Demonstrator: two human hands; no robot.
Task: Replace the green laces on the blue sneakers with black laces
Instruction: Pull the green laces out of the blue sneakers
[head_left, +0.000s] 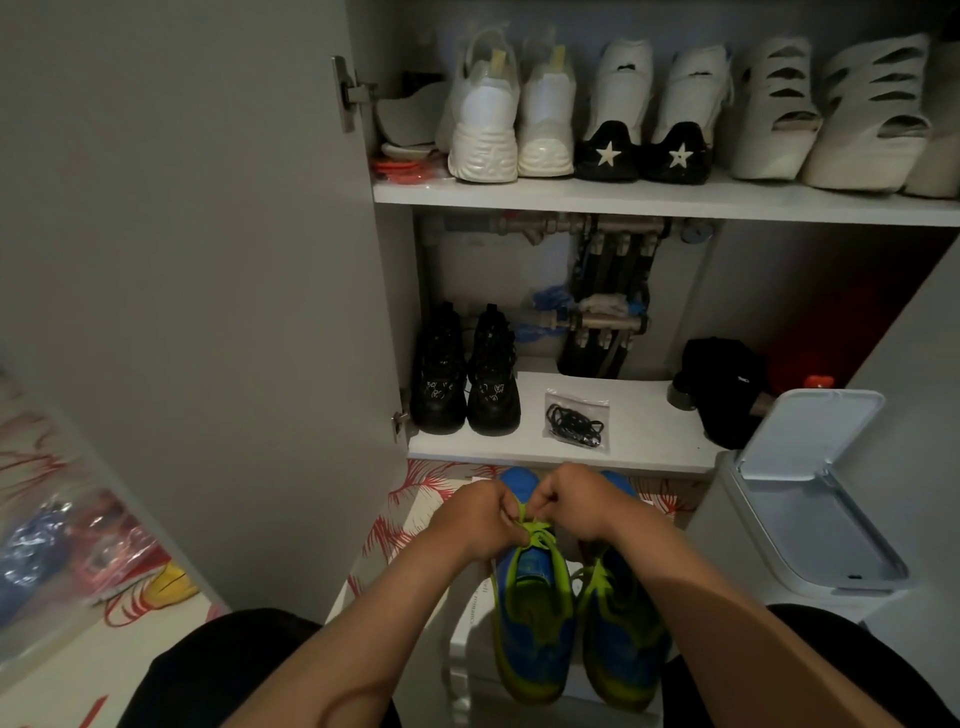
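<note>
1. The left hand (480, 512) and right hand (574, 501) meet, curled fingers pinching the flat green laces (536, 531) at the knot.
2. The blue sneakers (535, 629), trimmed in lime, stand side by side on a white box (467, 654).
3. A clear zip bag (576, 399) on the lower shelf (649, 431) holds coiled black laces (574, 423).

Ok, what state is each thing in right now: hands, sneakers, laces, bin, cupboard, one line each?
Left hand: pinching the green lace.
Right hand: pinching the same green lace.
Blue sneakers: both laced in green.
Bag of black laces: on the lower shelf, untouched.
Bin lid: up.
Cupboard door: open.
</note>
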